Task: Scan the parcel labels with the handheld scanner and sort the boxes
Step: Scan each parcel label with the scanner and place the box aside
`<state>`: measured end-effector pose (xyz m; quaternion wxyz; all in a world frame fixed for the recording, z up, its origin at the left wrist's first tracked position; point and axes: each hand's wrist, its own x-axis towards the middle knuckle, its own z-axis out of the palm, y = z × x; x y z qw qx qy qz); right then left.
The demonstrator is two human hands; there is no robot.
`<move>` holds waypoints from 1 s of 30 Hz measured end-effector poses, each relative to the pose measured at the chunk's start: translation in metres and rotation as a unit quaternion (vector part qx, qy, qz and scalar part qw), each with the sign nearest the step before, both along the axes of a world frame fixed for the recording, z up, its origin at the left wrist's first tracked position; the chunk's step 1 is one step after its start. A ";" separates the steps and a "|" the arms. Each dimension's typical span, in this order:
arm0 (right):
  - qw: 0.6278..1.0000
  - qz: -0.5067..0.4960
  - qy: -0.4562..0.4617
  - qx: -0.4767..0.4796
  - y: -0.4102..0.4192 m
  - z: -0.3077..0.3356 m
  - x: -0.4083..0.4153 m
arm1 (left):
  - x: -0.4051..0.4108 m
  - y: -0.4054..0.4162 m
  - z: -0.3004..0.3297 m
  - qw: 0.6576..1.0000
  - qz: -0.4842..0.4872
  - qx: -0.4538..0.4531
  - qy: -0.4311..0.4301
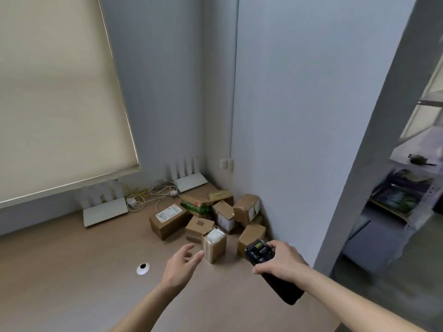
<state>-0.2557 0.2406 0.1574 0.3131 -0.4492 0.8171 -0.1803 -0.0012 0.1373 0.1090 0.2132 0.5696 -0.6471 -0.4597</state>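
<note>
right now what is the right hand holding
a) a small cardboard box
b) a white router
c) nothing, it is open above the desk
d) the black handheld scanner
d: the right hand is wrapped around the black handheld scanner, while the left hand is open and empty, reaching toward the small box with the white label on the desk.

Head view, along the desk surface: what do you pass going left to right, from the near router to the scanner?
Near white router → desk grommet → labelled box → left hand → upright box with white wrap → handheld scanner in the right hand.
</note>
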 end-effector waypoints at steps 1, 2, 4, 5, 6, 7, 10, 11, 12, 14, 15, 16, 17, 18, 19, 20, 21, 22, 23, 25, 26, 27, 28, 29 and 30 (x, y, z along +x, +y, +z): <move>1.000 0.000 0.000 0.007 -0.019 -0.007 -0.003 | -0.004 -0.017 -0.008 1.000 0.002 0.010 -0.002; 1.000 0.001 0.002 0.014 -0.036 -0.015 -0.005 | -0.008 -0.033 -0.017 1.000 0.003 0.018 -0.005; 1.000 -0.001 -0.001 0.021 -0.067 -0.033 -0.008 | -0.014 -0.060 -0.036 0.999 0.008 0.035 -0.006; 1.000 -0.002 -0.005 0.026 -0.082 -0.043 -0.010 | -0.017 -0.073 -0.046 0.999 0.012 0.047 -0.006; 0.999 -0.002 -0.007 0.034 -0.096 -0.052 -0.012 | -0.020 -0.084 -0.056 0.998 0.015 0.058 -0.008; 0.999 0.002 -0.006 0.045 -0.109 -0.062 -0.014 | -0.023 -0.095 -0.066 0.997 0.016 0.070 -0.012; 0.997 0.016 0.004 0.079 -0.146 -0.090 -0.022 | -0.033 -0.121 -0.097 0.994 0.018 0.103 -0.014; 0.996 0.021 0.004 0.088 -0.159 -0.100 -0.025 | -0.037 -0.129 -0.107 0.993 0.022 0.111 -0.017; 0.995 0.025 0.001 0.097 -0.172 -0.109 -0.029 | -0.041 -0.138 -0.117 0.993 0.026 0.116 -0.022; 0.993 0.038 -0.004 0.113 -0.198 -0.125 -0.037 | -0.051 -0.154 -0.134 0.991 0.037 0.127 -0.033; 0.992 0.046 -0.007 0.120 -0.212 -0.133 -0.040 | -0.055 -0.161 -0.143 0.989 0.043 0.135 -0.035; 0.991 0.053 -0.011 0.125 -0.225 -0.141 -0.044 | -0.060 -0.168 -0.151 0.988 0.049 0.144 -0.036; 0.990 0.060 -0.014 0.128 -0.238 -0.149 -0.047 | -0.064 -0.175 -0.158 0.986 0.056 0.153 -0.036; 0.989 0.069 -0.016 0.129 -0.252 -0.156 -0.050 | -0.069 -0.183 -0.165 0.984 0.064 0.162 -0.036; 0.988 0.078 -0.017 0.130 -0.265 -0.163 -0.053 | -0.073 -0.190 -0.172 0.982 0.070 0.171 -0.038; 0.987 0.089 -0.020 0.132 -0.278 -0.169 -0.055 | -0.078 -0.197 -0.178 0.980 0.074 0.180 -0.038; 0.985 0.103 -0.023 0.137 -0.291 -0.176 -0.058 | -0.083 -0.203 -0.184 0.978 0.079 0.190 -0.036; 0.982 0.118 -0.024 0.145 -0.304 -0.182 -0.059 | -0.087 -0.209 -0.190 0.976 0.085 0.197 -0.033; 0.979 0.132 -0.022 0.153 -0.316 -0.188 -0.061 | -0.092 -0.215 -0.196 0.974 0.093 0.202 -0.032; 0.974 0.151 -0.023 0.168 -0.338 -0.200 -0.064 | -0.098 -0.223 -0.206 0.969 0.110 0.218 -0.025; 0.971 0.159 -0.028 0.177 -0.348 -0.205 -0.064 | -0.100 -0.227 -0.210 0.966 0.118 0.229 -0.018; 0.967 0.169 -0.036 0.187 -0.357 -0.210 -0.065 | -0.102 -0.230 -0.214 0.962 0.126 0.241 -0.007; 0.963 0.180 -0.045 0.196 -0.364 -0.215 -0.065 | -0.103 -0.233 -0.217 0.958 0.133 0.254 0.003; 0.959 0.188 -0.057 0.205 -0.370 -0.219 -0.065 | -0.103 -0.235 -0.219 0.953 0.142 0.268 0.014; 0.956 0.193 -0.070 0.211 -0.375 -0.223 -0.065 | -0.104 -0.236 -0.220 0.946 0.154 0.284 0.025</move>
